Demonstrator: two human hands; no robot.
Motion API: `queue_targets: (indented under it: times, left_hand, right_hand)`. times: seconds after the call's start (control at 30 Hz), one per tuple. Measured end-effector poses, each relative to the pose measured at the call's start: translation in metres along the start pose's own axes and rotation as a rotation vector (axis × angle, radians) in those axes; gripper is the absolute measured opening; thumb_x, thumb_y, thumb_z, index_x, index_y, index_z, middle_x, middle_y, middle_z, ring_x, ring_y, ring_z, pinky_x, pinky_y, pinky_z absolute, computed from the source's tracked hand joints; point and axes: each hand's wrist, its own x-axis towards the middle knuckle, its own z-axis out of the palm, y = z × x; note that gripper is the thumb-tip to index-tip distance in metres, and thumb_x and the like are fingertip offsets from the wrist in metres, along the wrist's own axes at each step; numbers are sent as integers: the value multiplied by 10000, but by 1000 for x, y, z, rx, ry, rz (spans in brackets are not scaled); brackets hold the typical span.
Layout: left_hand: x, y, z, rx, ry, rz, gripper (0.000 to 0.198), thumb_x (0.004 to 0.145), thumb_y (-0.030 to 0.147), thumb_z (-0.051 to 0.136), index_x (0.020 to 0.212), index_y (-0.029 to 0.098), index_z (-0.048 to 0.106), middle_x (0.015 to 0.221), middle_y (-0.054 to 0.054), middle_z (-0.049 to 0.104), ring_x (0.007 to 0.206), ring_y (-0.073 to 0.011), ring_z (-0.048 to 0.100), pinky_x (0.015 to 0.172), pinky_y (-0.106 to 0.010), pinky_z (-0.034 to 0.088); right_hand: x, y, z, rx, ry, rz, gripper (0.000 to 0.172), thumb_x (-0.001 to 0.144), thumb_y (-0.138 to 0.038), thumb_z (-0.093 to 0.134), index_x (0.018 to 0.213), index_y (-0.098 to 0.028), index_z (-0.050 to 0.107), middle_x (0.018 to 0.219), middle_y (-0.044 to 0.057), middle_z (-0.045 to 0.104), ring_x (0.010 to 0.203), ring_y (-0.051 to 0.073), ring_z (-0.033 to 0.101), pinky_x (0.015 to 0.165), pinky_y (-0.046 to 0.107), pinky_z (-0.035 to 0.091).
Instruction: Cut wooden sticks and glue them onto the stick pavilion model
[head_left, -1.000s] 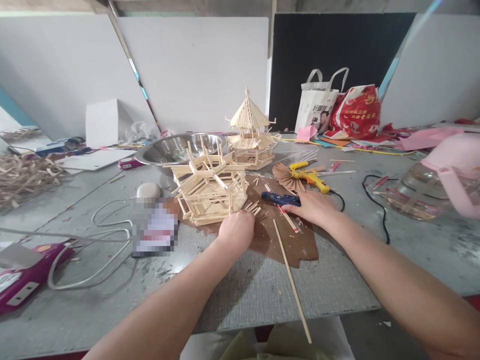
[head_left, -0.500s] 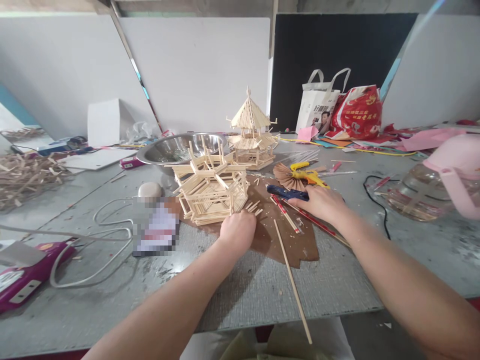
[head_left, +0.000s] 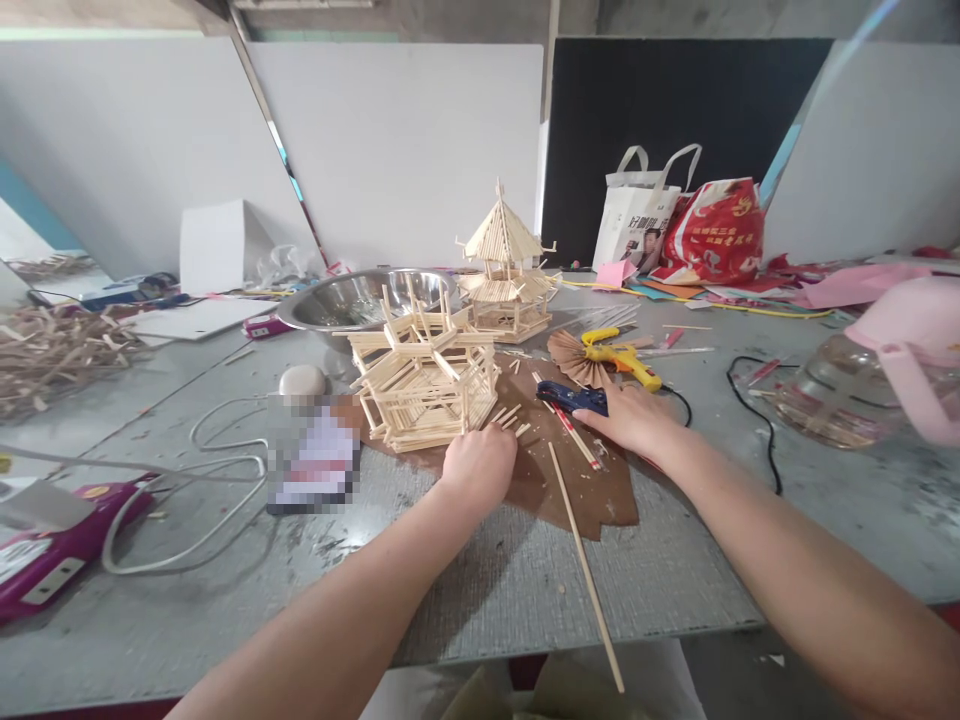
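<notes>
My left hand [head_left: 480, 467] is closed at the front right corner of an open hexagonal frame of wooden sticks [head_left: 424, 375]. Its fingertips are hidden, so I cannot tell what they grip. Several short stick pieces [head_left: 511, 416] lie beside it. My right hand [head_left: 641, 418] is closed around one end of a dark blue hand tool [head_left: 572, 397], whose exact kind is unclear. This tool is over a brown board [head_left: 551, 490], above red-and-white wrapped sticks [head_left: 577, 438]. One long bare stick [head_left: 585, 565] slants between my forearms, past the table's front edge.
A finished stick pavilion [head_left: 502, 260] stands behind, beside a steel basin [head_left: 322, 300]. Near my right hand lie a yellow glue gun [head_left: 626, 362] and a pleated brown paper fan [head_left: 574, 355]. A pink-lidded jug [head_left: 832, 395] is at right, a purple power strip [head_left: 97, 550] with cables at left.
My right hand has drawn slightly toward me and left with the blue tool, showing more of the glue gun. My left hand stays at the frame's corner.
</notes>
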Motion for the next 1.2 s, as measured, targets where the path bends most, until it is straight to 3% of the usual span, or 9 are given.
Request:
queue_targets:
  times: [0.3, 0.83, 0.93, 1.07, 1.2]
  left_hand:
    - [2, -2, 5, -112, 158, 50, 250, 825, 267, 342, 795, 187, 577, 835, -52, 613, 782, -197, 589, 615, -286, 437]
    - [7, -8, 6, -497, 241, 91, 282, 817, 269, 349, 650, 172, 555, 629, -13, 582, 567, -113, 503, 525, -213, 337]
    - [6, -7, 6, -582, 271, 106, 306, 837, 288, 309, 660, 174, 531, 577, 2, 550, 519, -104, 475, 502, -207, 323]
    - [5, -5, 7, -703, 284, 140, 304, 845, 312, 289, 676, 181, 504, 550, 20, 524, 509, -96, 466, 510, -199, 327]
    - [5, -3, 8, -751, 281, 187, 292, 840, 301, 304, 644, 177, 482, 523, 30, 490, 505, -89, 451, 510, -192, 322]
  right_hand:
    - [-2, -6, -1, -16, -48, 4, 845, 649, -727, 283, 1162, -71, 427, 1052, 216, 531, 994, 330, 487, 739, 390, 372]
    - [3, 4, 2, 21, -33, 37, 805, 664, -686, 331, 1223, -108, 384, 1124, 214, 492, 1027, 360, 462, 748, 451, 377]
    - [3, 4, 2, 25, 75, -88, 681, 722, -600, 362, 1194, -112, 428, 1120, 195, 511, 1019, 339, 475, 784, 452, 369]
    - [-1, -3, 1, 172, 290, -406, 398, 818, -392, 357, 1087, -152, 527, 1083, 111, 564, 1000, 246, 509, 828, 366, 390]
    - [-13, -15, 0, 321, 467, -570, 368, 844, -284, 344, 1170, -148, 447, 1056, 90, 589, 935, 194, 555, 770, 312, 445]
